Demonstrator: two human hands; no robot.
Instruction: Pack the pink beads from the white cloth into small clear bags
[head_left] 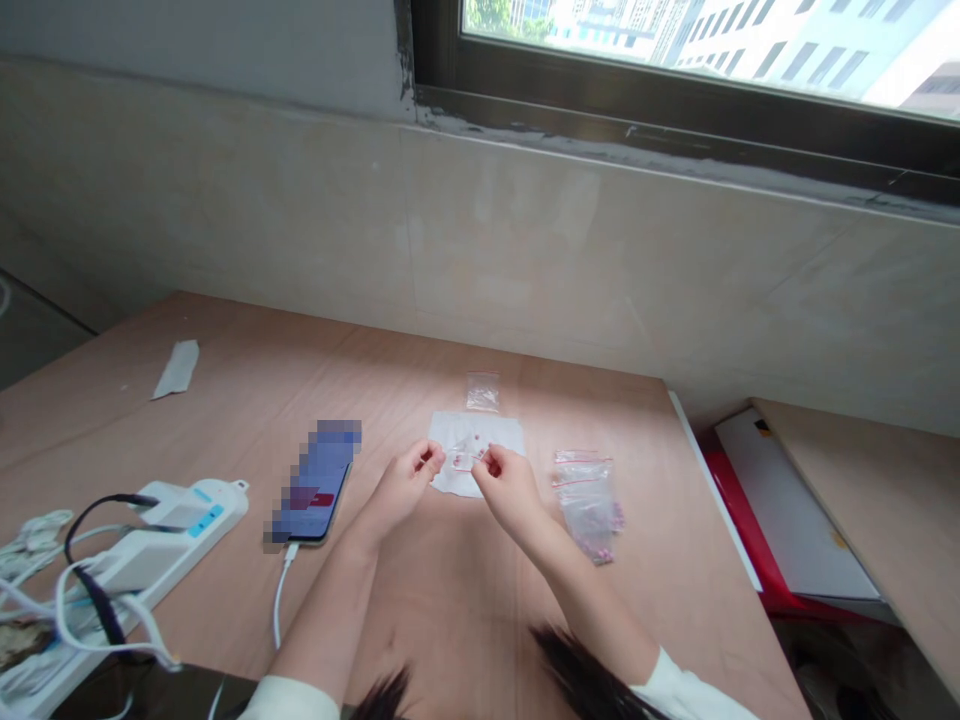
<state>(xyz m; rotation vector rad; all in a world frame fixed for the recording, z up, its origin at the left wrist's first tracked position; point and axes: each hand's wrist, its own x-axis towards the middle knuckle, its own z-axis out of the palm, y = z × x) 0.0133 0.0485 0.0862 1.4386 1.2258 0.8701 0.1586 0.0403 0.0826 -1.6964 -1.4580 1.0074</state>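
- Wooden desk [442, 620] set against pale wall [300, 200].
- Left hand [409, 475] and right hand [510, 485]: fingers pressed together at tips; pinched item cannot be told.
- White sheet [511, 430] with small reddish pieces [478, 437] spread beneath fingers.
- Small clear bag [483, 391] placed beyond fingers; bags [587, 500] laid right.
- Phone [319, 492] placed left of fingers.

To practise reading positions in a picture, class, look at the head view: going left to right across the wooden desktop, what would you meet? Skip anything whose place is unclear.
Power strip → smartphone → left hand → right hand → red-striped resealable plastic bags.
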